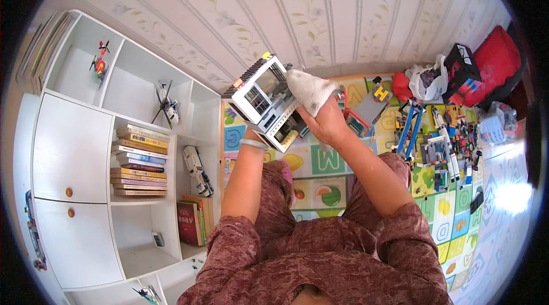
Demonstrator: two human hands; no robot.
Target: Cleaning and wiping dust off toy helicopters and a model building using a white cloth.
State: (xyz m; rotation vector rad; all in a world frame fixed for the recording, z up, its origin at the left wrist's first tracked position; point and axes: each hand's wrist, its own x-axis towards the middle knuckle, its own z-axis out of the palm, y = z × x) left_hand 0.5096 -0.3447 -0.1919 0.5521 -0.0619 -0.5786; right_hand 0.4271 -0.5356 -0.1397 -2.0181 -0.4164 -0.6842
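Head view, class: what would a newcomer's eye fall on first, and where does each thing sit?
Probably the white-and-grey toy building near the middle, with the left hand mostly hidden behind it and the right hand holding a whitish cloth at its right side. Next, the jumble of toy bricks on the colourful mat at right, and the tall white shelf unit at left.

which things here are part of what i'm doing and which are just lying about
In use:
- toy brick building, at the left hand
- pale cloth, in the right hand

Lying about:
- stacked books
- black-and-white toy helicopter
- brick pile
- white plastic bag
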